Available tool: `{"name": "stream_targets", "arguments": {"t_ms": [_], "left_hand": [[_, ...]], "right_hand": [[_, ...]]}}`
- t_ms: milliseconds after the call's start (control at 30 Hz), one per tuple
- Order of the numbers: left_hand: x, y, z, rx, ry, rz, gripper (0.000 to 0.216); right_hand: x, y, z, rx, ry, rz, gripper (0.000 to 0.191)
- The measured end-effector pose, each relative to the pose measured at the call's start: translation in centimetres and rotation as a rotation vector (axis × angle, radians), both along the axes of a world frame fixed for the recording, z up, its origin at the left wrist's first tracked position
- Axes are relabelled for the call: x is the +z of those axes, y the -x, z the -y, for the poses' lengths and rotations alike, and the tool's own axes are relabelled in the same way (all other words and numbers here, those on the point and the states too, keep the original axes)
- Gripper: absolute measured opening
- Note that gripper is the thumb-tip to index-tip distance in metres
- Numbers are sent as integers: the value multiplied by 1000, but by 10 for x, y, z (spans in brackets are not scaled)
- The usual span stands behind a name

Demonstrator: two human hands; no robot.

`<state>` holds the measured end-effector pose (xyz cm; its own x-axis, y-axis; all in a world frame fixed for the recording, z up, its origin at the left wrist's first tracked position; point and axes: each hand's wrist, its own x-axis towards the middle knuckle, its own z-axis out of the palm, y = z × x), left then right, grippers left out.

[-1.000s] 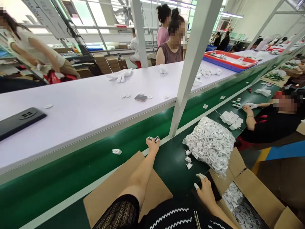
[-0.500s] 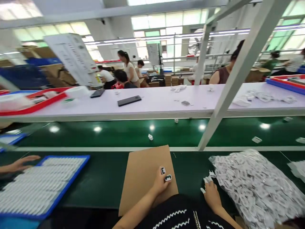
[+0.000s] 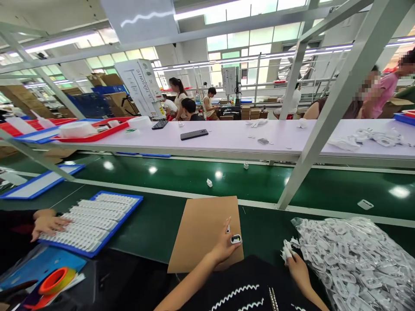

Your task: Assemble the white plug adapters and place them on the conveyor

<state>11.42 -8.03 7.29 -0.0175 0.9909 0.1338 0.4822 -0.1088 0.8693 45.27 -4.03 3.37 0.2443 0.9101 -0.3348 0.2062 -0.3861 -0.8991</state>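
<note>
A small white part [image 3: 286,251] is pinched in the right hand [image 3: 297,268], just beside the bag of parts [image 3: 353,259] lying to its right; the left hand [image 3: 223,246], farther off, is laid loosely spread on the cardboard sheet [image 3: 197,233].

My black garment [image 3: 241,296] carries white zigzag stitching. Small fingertip covers [image 3: 236,239] sit on my left hand [image 3: 223,247] and right hand [image 3: 296,268].

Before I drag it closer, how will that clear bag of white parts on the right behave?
Probably floppy: the bag sags flat and wrinkled over its loose white parts, so it would slump rather than lift as one. Likely heavy for a bag, being packed full. Its glossy film may slide easily on the smooth green tabletop.
</note>
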Motion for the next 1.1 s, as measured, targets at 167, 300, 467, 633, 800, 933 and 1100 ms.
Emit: {"name": "stream_targets", "arguments": {"t_ms": [167,300,467,633,800,933,1100], "left_hand": [[62,-17,-12,95,128,437,52],[84,-21,-17,63,211,524,54],[110,-19,-9,-67,252,588,49],[131,-21,4,-215,350,624,45],[133,-20,8,-273,399,667,47],[135,-13,9,-303,425,673,49],[140,-2,12,-335,432,647,45]], "right_hand": [[78,33,-11,-66,374,-980,23],[139,65,-14,55,436,-1216,32],[173,91,-9,255,211,-1179,22],[179,99,0,238,89,-997,31],[178,110,9,247,73,-960,39],[180,118,15,276,17,-809,48],[183,122,18,215,-1,-613,55]]}}
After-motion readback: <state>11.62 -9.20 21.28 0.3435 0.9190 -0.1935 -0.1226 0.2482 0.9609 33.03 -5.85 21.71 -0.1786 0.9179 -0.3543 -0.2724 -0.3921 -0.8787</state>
